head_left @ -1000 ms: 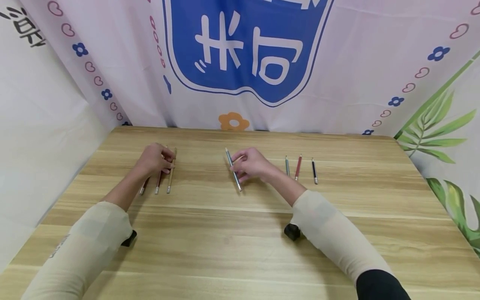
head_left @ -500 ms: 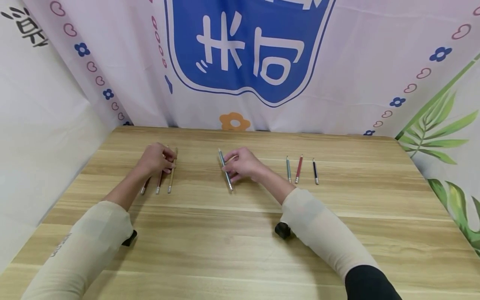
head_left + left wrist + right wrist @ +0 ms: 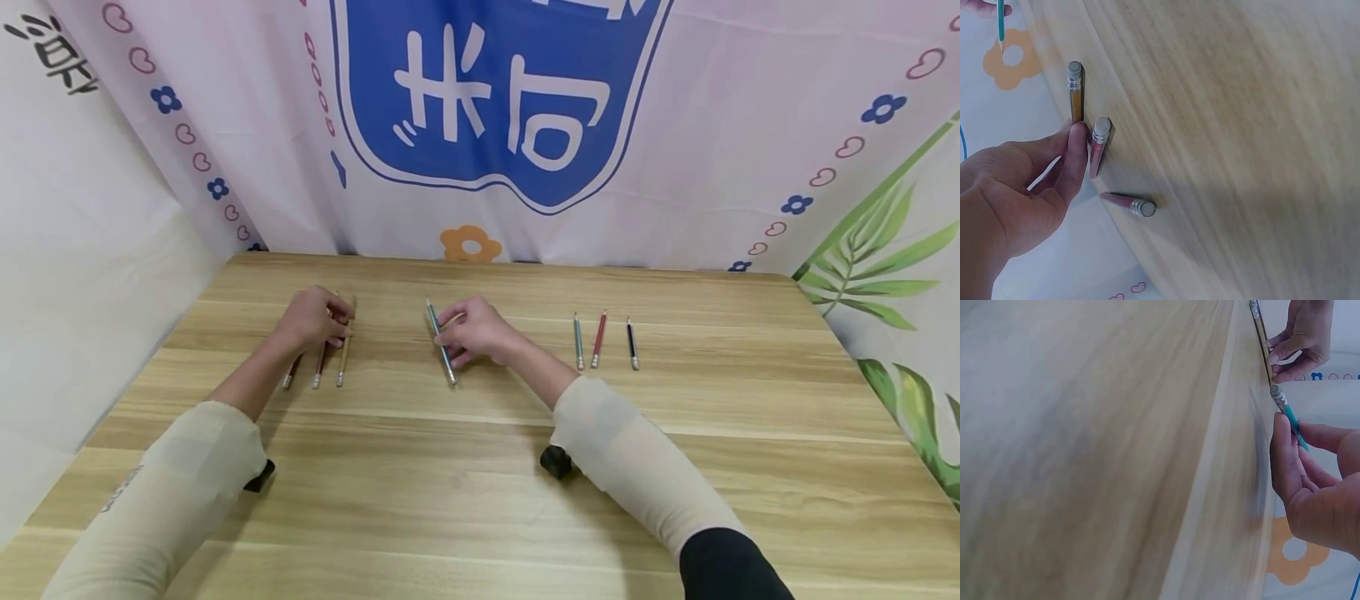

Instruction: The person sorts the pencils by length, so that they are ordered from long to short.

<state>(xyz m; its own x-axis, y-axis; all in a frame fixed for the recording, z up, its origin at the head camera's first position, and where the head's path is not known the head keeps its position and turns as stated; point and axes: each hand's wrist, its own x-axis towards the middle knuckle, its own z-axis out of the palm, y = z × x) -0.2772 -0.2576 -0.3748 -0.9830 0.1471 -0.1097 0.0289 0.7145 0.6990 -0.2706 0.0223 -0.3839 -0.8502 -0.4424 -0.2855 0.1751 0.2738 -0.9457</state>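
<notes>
On the left of the table, my left hand [image 3: 318, 318] pinches a yellow pencil [image 3: 1075, 100] between thumb and fingers, its eraser end pointing toward me. Beside it lie two dark red pencils [image 3: 320, 364], partly covered by the hand in the head view; the outer one [image 3: 1124, 201] is angled away. My right hand [image 3: 476, 329] holds a teal pencil [image 3: 446, 358] by its middle, slightly tilted. In the right wrist view, thumb and fingertips close on this teal pencil [image 3: 1291, 417], and its shadow falls on the wood beside the hand.
Right of my right hand lie a teal pencil [image 3: 578, 342], a red pencil [image 3: 598, 340] and a dark pencil [image 3: 632, 343], tips toward the back. A printed curtain [image 3: 405, 217] hangs along the far edge of the wooden table [image 3: 420, 500].
My right hand has moved left with its teal pencil, toward the left group, slowing in the last half second. The left hand has stayed in place on the yellow pencil.
</notes>
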